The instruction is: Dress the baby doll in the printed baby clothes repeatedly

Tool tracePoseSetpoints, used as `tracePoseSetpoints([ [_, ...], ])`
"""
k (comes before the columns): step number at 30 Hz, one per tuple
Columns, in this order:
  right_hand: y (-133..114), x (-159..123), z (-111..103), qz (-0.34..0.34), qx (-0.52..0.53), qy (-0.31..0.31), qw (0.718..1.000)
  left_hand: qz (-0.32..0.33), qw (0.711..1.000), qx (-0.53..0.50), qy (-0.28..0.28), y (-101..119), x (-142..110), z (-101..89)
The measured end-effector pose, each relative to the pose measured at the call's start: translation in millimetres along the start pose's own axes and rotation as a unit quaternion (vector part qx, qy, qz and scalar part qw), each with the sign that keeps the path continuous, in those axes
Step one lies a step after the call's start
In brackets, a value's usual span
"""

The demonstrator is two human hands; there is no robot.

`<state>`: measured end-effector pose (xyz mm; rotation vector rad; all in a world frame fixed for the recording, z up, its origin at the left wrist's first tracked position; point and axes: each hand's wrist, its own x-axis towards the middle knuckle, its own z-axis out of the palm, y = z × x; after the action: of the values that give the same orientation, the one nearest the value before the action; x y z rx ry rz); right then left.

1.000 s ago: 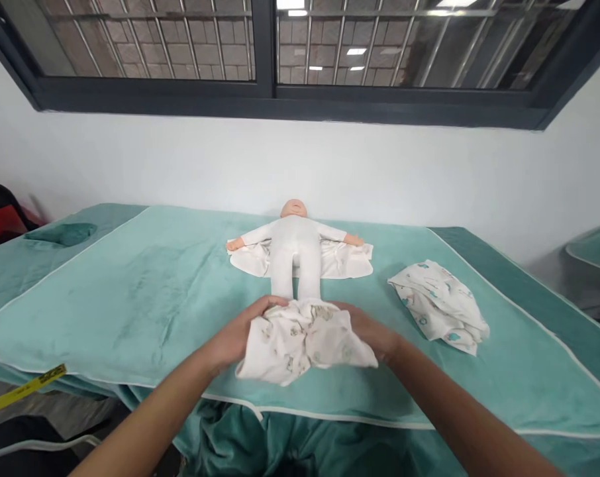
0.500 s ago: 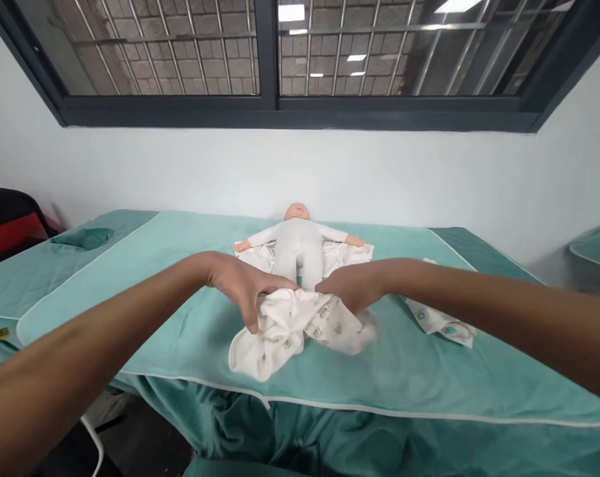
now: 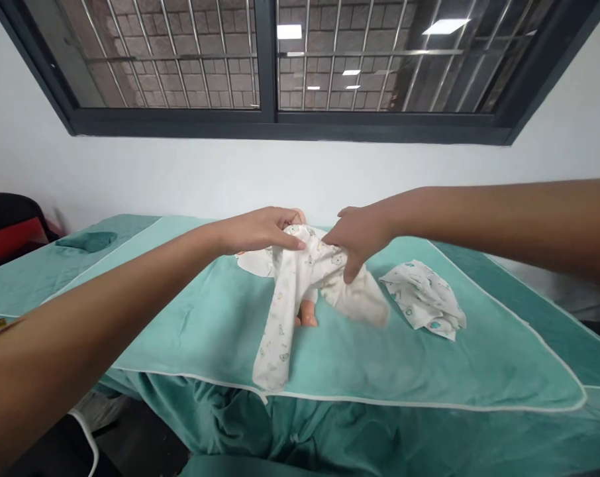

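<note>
My left hand [image 3: 275, 228] and my right hand [image 3: 362, 235] hold up a pair of white printed baby pants [image 3: 280, 318] by the upper part. One leg hangs straight down on the left; the other swings out, blurred, below my right hand. Behind the cloth lies a baby doll [image 3: 308, 313] on its back. Its feet show under the fabric, while most of its body and head are hidden. White cloth [image 3: 256, 262] is spread beneath the doll on the left.
A crumpled white printed cloth [image 3: 424, 298] lies to the right on the light green mat [image 3: 191, 331]. Darker green padding [image 3: 543, 311] surrounds the mat. Behind are a white wall [image 3: 205, 175] and a barred window [image 3: 275, 122]. A black and red object [image 3: 12, 232] stands at far left.
Both hands have risen and moved forward over the doll, lifting the bunched pants so that one leg now hangs down. The view has shifted slightly, and the cloth on the right is fully visible.
</note>
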<state>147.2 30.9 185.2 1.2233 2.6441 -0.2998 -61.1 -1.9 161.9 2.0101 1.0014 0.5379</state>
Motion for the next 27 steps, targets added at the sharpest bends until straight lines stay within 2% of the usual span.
tracePoseSetpoints([
  [1, -4, -7, -8, -0.007, -0.033, -0.085, 0.996, 0.01, 1.0, -0.013, 0.016, 2, -1, -0.5],
  [2, -8, -13, -15, -0.006, -0.019, -0.11, 0.994, 0.024, 0.999, -0.023, 0.04, 4, -1, -0.9],
  [3, -12, -17, -22, -0.012, 0.013, -0.108, 0.994, 0.041, 0.996, -0.031, 0.073, 5, -1, -1.2],
  [4, -14, -21, -28, -0.024, 0.061, -0.086, 0.994, 0.061, 0.991, -0.036, 0.116, 7, 0, -1.6],
  [6, -18, -26, -39, -0.07, 0.181, 0.003, 0.981, 0.107, 0.969, -0.03, 0.219, 11, 0, -3.8],
  [8, -20, -28, -49, -0.121, 0.291, 0.11, 0.943, 0.149, 0.938, -0.006, 0.313, 19, 0, -9.3],
  [10, -22, -30, -58, -0.164, 0.362, 0.175, 0.901, 0.176, 0.918, 0.015, 0.355, 30, -3, -18.0],
  [12, -25, -34, -66, -0.195, 0.392, 0.192, 0.878, 0.184, 0.929, -0.006, 0.321, 43, -7, -27.8],
  [15, -35, -42, -73, -0.225, 0.392, 0.189, 0.871, 0.189, 0.961, -0.104, 0.175, 60, -16, -38.7],
  [17, -43, -48, -75, -0.24, 0.379, 0.194, 0.873, 0.202, 0.959, -0.165, 0.109, 66, -20, -41.5],
  [18, -46, -51, -76, -0.239, 0.354, 0.2, 0.882, 0.203, 0.957, -0.181, 0.104, 66, -22, -41.8],
  [20, -49, -53, -77, -0.205, 0.244, 0.212, 0.924, 0.188, 0.957, -0.183, 0.126, 65, -24, -41.4],
  [22, -46, -51, -76, -0.145, 0.093, 0.207, 0.963, 0.148, 0.97, -0.142, 0.132, 59, -26, -41.1],
  [23, -42, -48, -75, -0.117, 0.027, 0.197, 0.973, 0.119, 0.981, -0.1, 0.116, 56, -26, -41.3],
  [25, -31, -42, -71, -0.082, -0.06, 0.17, 0.98, 0.049, 0.997, 0.024, 0.062, 46, -26, -42.6],
  [27, -18, -36, -65, -0.057, -0.111, 0.151, 0.981, -0.012, 0.986, 0.164, 0.034, 34, -26, -44.8],
])
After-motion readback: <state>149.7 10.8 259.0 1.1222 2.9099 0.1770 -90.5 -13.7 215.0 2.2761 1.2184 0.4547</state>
